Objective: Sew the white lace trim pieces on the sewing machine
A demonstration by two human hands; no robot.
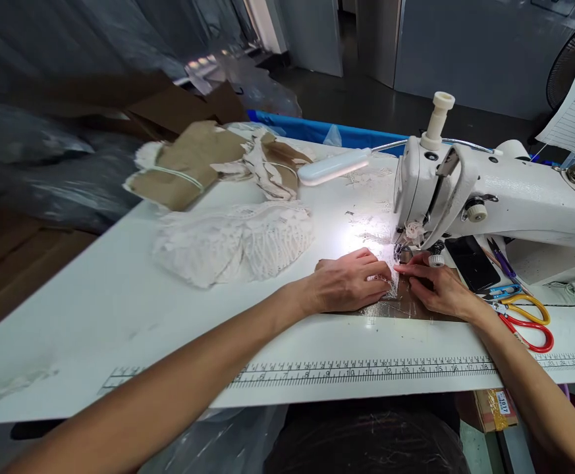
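A white lace piece lies under the needle area of a white sewing machine. My left hand rests on it from the left, fingers bent and held together over the lace. At its right edge, close to the presser foot, the thumb and index finger of my right hand close on the lace. Part of the lace is hidden beneath my left fingers. Both hands are above the brownish metallic machine plate. A lamp lights the spot brightly.
White ruffled lace and tied brown-and-white fabric bundles lie left of the machine. To the right are a dark phone, blue thread snips, and yellow- and red-handled scissors. A printed ruler runs along the table's front edge.
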